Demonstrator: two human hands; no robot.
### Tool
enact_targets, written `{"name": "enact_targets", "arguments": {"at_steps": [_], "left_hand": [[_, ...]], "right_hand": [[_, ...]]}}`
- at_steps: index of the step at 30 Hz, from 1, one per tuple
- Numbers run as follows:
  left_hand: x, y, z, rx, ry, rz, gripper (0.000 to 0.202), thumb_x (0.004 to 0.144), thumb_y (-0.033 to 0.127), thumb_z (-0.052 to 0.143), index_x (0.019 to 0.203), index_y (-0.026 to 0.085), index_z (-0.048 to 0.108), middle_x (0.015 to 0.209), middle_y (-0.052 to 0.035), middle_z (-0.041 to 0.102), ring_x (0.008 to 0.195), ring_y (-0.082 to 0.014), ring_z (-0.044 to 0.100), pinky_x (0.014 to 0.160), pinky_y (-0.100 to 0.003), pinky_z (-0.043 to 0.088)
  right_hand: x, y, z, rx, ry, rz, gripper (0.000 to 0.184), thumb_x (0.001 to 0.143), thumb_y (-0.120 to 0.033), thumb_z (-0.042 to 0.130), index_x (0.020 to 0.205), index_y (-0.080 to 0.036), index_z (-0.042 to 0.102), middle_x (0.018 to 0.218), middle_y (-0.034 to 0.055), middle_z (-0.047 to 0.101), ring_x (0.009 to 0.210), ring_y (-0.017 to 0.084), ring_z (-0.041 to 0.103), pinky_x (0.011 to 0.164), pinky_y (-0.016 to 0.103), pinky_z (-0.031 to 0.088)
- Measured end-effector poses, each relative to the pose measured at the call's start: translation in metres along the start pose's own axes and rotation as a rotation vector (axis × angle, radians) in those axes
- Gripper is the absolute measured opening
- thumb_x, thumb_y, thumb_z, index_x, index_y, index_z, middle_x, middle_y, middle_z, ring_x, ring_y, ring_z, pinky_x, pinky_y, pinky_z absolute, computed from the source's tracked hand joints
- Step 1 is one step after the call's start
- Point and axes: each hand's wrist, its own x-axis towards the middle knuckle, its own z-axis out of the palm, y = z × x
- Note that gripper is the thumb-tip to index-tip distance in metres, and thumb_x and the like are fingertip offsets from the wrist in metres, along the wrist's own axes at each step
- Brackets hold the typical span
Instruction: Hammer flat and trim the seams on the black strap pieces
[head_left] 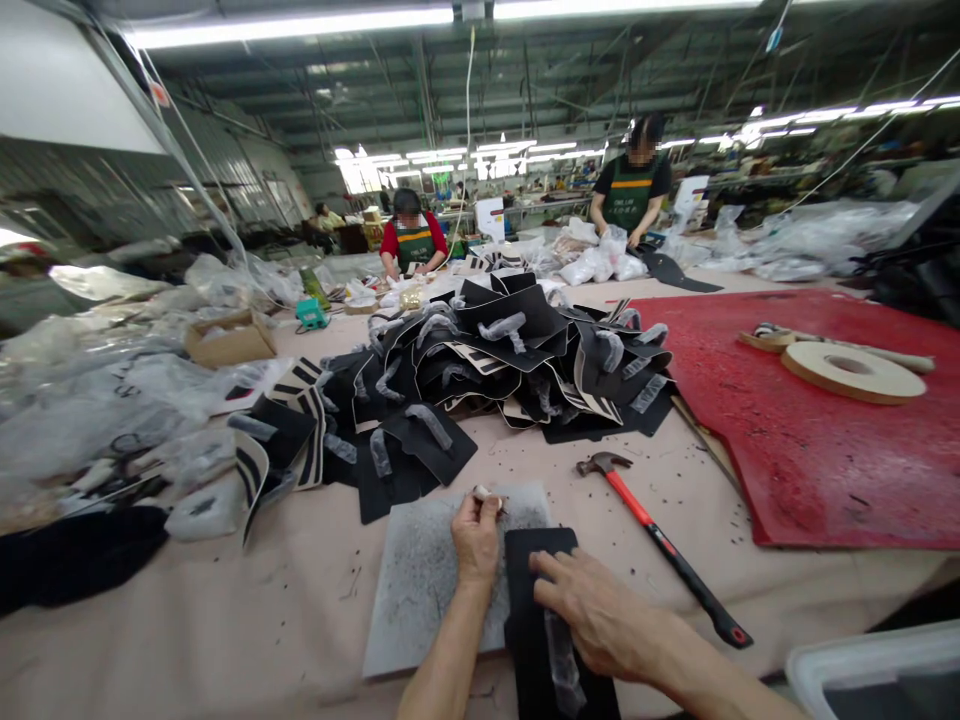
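Observation:
My left hand (475, 540) is closed in a pinch around a small metal tool (484, 493), held upright over a grey pitted work slab (420, 580). My right hand (589, 605) lies flat with fingers stretched out, pressing on a black cut piece (536, 560) that rests partly on the slab. A strip of clear film (562, 665) lies on the black piece below my right hand. A hammer (660, 545) with a red and black handle lies on the table just right of my hands.
A big heap of black and cream cut pieces (495, 370) fills the middle of the table. A red mat (810, 430) with a tape roll (851, 372) lies right. Plastic bags (90, 410) and a cardboard box (229, 338) are left. Two people work at the far end.

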Motion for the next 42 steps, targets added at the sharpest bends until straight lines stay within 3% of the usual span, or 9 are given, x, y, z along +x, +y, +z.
{"name": "enact_targets", "arguments": {"at_steps": [2, 5, 9, 12, 16, 21, 26, 34, 42], "left_hand": [[0.001, 0.001, -0.001, -0.089, 0.082, -0.044, 0.033, 0.074, 0.045, 0.071, 0.081, 0.013, 0.067, 0.075, -0.0072, 0.073, 0.070, -0.0194, 0.071, 0.067, -0.030, 0.059], [0.007, 0.008, -0.007, -0.227, 0.238, -0.101, 0.036, 0.071, 0.046, 0.074, 0.082, 0.013, 0.065, 0.075, -0.0070, 0.073, 0.072, -0.0205, 0.072, 0.068, -0.032, 0.060], [0.020, 0.028, -0.021, -0.287, 0.357, -0.029, 0.034, 0.074, 0.044, 0.073, 0.086, 0.014, 0.064, 0.078, -0.0055, 0.072, 0.074, -0.0206, 0.073, 0.073, -0.034, 0.060], [0.024, 0.042, -0.024, -0.242, 0.282, 0.016, 0.033, 0.075, 0.042, 0.074, 0.088, 0.014, 0.065, 0.079, -0.0059, 0.073, 0.077, -0.0216, 0.073, 0.074, -0.034, 0.060], [0.016, 0.044, -0.012, -0.049, 0.058, 0.055, 0.028, 0.078, 0.040, 0.071, 0.087, 0.014, 0.067, 0.080, -0.0060, 0.073, 0.077, -0.0209, 0.072, 0.073, -0.031, 0.058], [0.006, 0.026, 0.008, 0.195, -0.192, 0.079, 0.022, 0.081, 0.038, 0.066, 0.079, 0.016, 0.067, 0.071, -0.0024, 0.070, 0.067, -0.0170, 0.066, 0.064, -0.024, 0.052], [0.010, 0.011, 0.027, 0.243, -0.240, 0.071, 0.019, 0.080, 0.035, 0.065, 0.079, 0.016, 0.066, 0.068, -0.0005, 0.067, 0.064, -0.0155, 0.062, 0.062, -0.024, 0.049], [0.019, 0.009, 0.027, 0.124, -0.288, -0.040, 0.025, 0.079, 0.039, 0.067, 0.083, 0.014, 0.066, 0.078, -0.0054, 0.073, 0.075, -0.0191, 0.069, 0.072, -0.029, 0.054], [0.010, 0.010, 0.027, 0.242, -0.326, 0.042, 0.021, 0.082, 0.037, 0.066, 0.087, 0.016, 0.068, 0.080, -0.0046, 0.075, 0.074, -0.0177, 0.068, 0.070, -0.026, 0.052]], "right_hand": [[0.005, 0.009, -0.006, -0.125, 0.015, 0.078, 0.035, 0.067, -0.006, 0.050, 0.098, -0.017, 0.060, 0.106, 0.0116, 0.063, 0.093, 0.026, 0.062, 0.082, 0.038, 0.043], [0.008, 0.028, -0.022, -0.214, 0.100, 0.441, 0.024, 0.073, -0.005, 0.047, 0.091, -0.015, 0.057, 0.094, 0.0134, 0.064, 0.079, 0.026, 0.064, 0.066, 0.034, 0.040], [0.009, 0.033, -0.031, -0.022, 0.177, 0.725, 0.015, 0.091, -0.026, 0.044, 0.091, -0.017, 0.055, 0.081, 0.0113, 0.068, 0.077, 0.028, 0.068, 0.063, 0.032, 0.038], [0.015, 0.018, -0.017, 0.195, 0.215, 0.748, 0.028, 0.093, -0.038, 0.048, 0.107, -0.015, 0.055, 0.084, 0.0114, 0.070, 0.082, 0.028, 0.069, 0.067, 0.032, 0.041], [0.026, -0.006, 0.009, 0.390, 0.271, 0.773, 0.056, 0.094, -0.043, 0.046, 0.139, -0.009, 0.039, 0.099, 0.0172, 0.072, 0.095, 0.030, 0.069, 0.078, 0.035, 0.045], [0.025, -0.016, 0.025, 0.537, 0.300, 0.802, 0.050, 0.097, -0.045, 0.035, 0.134, -0.013, 0.047, 0.091, 0.0141, 0.073, 0.087, 0.029, 0.071, 0.075, 0.036, 0.048], [0.021, -0.023, 0.040, 0.634, 0.401, 0.804, 0.052, 0.099, -0.048, 0.032, 0.138, -0.017, 0.046, 0.091, 0.0104, 0.074, 0.083, 0.026, 0.071, 0.070, 0.032, 0.049], [0.030, -0.015, 0.037, 0.494, 0.195, 0.726, 0.045, 0.100, -0.038, 0.035, 0.131, -0.016, 0.057, 0.098, 0.0155, 0.074, 0.090, 0.030, 0.071, 0.076, 0.036, 0.048], [0.036, -0.008, 0.037, 0.466, 0.151, 0.708, 0.046, 0.100, -0.039, 0.034, 0.125, -0.012, 0.061, 0.097, 0.0179, 0.074, 0.091, 0.032, 0.070, 0.075, 0.039, 0.049]]}}
